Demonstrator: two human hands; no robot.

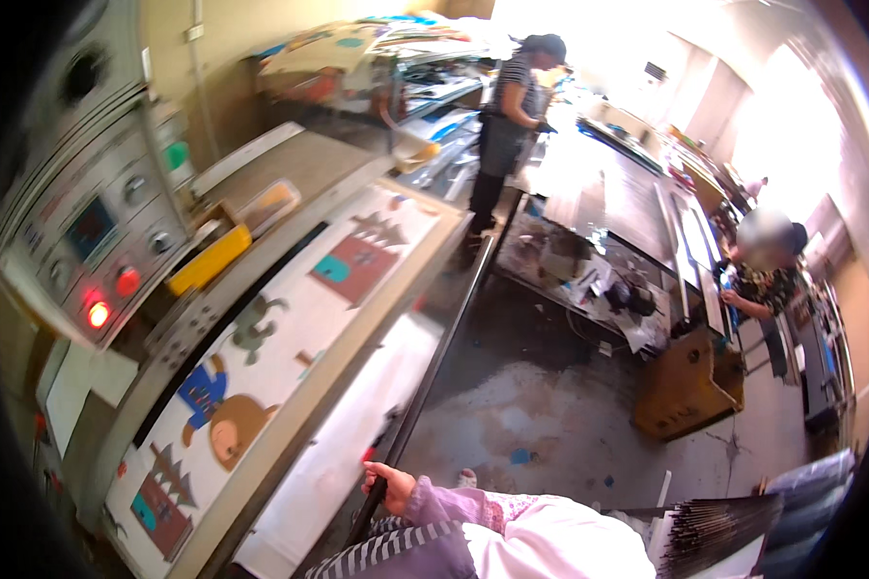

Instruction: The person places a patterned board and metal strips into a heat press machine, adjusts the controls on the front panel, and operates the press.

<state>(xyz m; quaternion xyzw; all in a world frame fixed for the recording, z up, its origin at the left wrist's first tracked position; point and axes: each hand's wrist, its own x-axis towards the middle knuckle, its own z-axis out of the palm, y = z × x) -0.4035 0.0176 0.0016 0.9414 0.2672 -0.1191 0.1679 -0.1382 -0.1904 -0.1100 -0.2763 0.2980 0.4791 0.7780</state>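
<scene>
My left hand (391,485), in a lilac sleeve, reaches left at the lower middle. Its fingers curl round a long dark bar (423,391) that slants up and away. A small red part (368,454) sits just beyond the fingertips. Left of the bar lies a white sheet (343,449) on a lower surface. Above that sheet is a large pale-edged frame (333,381), whose white face carries a cartoon bear (237,429), brown castles (355,265) and a grey-green figure (256,325). My right hand does not show.
A control panel (82,232) with a lit red button stands at the left, beside a yellow tray (210,261). One person (517,106) stands at the back by a long table (618,193); another (768,270) works at the right. A brown box (686,386) rests on the floor.
</scene>
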